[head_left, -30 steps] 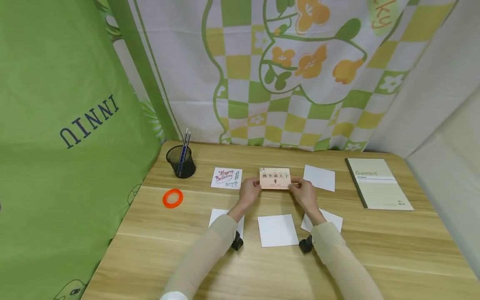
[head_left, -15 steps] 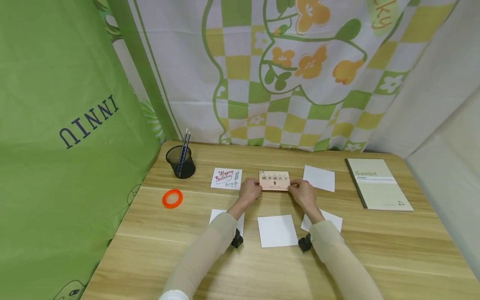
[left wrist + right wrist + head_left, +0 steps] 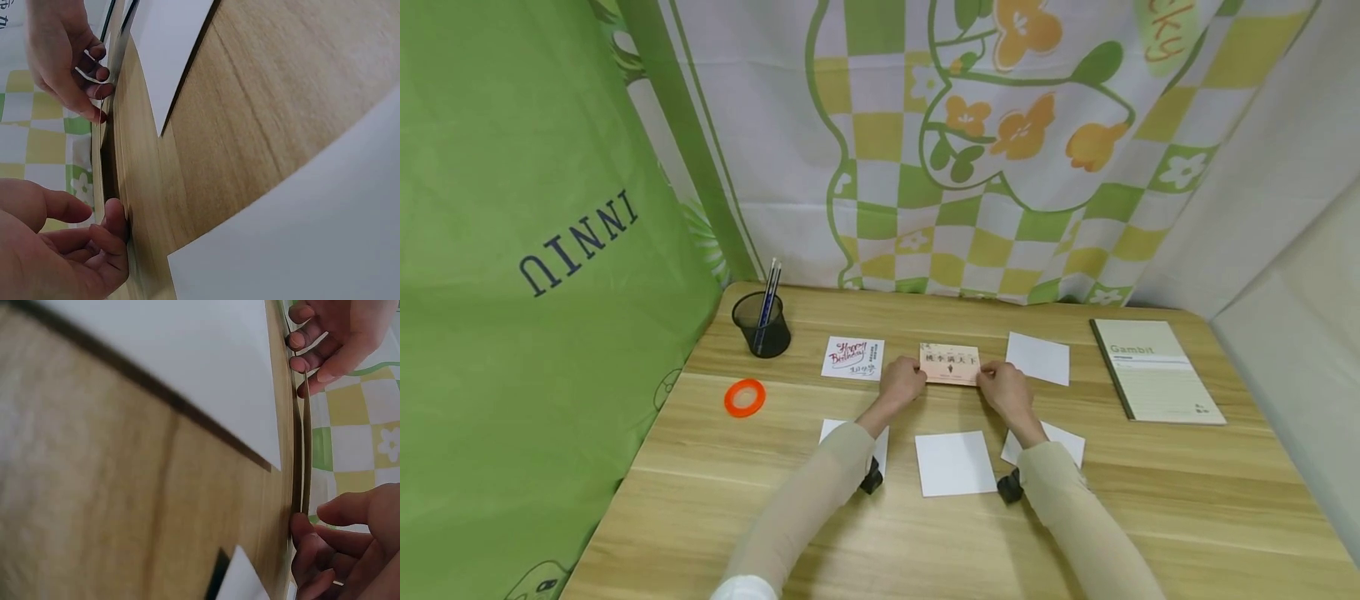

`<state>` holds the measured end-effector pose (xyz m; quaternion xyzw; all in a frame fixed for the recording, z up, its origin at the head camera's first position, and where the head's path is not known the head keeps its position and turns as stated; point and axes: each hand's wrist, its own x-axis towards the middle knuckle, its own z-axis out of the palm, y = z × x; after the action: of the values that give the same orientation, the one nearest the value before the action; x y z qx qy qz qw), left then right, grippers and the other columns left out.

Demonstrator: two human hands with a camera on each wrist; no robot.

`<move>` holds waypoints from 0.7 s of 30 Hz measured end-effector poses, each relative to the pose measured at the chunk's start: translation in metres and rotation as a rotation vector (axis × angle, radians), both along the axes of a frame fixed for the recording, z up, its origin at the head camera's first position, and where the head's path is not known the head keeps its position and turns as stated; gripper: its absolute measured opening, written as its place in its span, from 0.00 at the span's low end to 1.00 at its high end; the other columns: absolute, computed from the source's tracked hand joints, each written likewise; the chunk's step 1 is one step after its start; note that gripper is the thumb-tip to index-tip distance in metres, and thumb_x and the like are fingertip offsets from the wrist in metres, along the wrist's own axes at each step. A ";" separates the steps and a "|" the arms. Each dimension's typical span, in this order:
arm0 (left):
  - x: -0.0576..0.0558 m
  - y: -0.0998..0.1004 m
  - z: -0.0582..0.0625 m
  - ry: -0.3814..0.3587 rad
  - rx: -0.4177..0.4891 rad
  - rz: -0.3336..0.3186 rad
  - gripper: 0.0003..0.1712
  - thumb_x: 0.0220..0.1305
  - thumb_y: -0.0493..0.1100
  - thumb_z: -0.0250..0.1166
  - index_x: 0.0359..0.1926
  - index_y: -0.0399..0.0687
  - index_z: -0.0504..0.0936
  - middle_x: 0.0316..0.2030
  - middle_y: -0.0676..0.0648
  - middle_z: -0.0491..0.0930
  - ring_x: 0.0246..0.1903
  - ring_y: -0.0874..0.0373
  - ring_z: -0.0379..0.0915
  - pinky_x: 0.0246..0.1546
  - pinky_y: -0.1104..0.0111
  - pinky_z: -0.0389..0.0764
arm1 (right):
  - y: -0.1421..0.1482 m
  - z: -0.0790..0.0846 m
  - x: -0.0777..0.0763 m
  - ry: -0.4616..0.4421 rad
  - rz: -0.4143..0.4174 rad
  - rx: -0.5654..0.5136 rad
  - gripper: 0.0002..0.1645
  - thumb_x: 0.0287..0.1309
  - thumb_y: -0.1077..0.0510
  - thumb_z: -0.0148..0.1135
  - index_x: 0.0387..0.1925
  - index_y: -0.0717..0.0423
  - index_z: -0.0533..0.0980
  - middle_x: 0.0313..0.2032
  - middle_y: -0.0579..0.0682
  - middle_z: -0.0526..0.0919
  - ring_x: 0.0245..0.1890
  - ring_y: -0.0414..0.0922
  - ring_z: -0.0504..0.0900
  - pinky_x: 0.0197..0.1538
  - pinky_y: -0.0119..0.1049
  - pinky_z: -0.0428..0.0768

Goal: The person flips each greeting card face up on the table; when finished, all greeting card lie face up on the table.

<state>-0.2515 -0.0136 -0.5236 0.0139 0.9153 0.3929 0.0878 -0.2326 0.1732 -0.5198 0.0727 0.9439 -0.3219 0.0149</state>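
A pink card printed with large dark characters lies between both hands at the back middle of the table. My left hand pinches its left end, and my right hand pinches its right end. From the right wrist, the card shows edge-on as a thin strip close over the table, the right hand at its near end and the left hand at the far one. In the left wrist view, the left hand has thumb and fingers bent near the card's end.
A "Happy Birthday" card lies left of the hands. Several white cards, including one front middle and one back right, lie around. Left are an orange ring and a mesh cup with pencils; right, a notebook.
The pink card's top edge has come down slightly, so it looks flatter and a little nearer. Both hands keep their hold at its ends; the other things stay put.
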 end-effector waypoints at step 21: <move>0.003 0.004 0.008 0.106 -0.095 -0.048 0.13 0.65 0.36 0.54 0.23 0.41 0.77 0.18 0.49 0.75 0.12 0.62 0.60 0.12 0.73 0.62 | 0.018 0.013 0.008 0.130 -0.019 -0.037 0.18 0.63 0.61 0.51 0.45 0.71 0.79 0.35 0.64 0.83 0.30 0.53 0.80 0.29 0.41 0.76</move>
<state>-0.2485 -0.0094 -0.5151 0.0525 0.9356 0.3457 0.0490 -0.2245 0.1917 -0.5071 0.0602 0.9359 -0.3437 -0.0481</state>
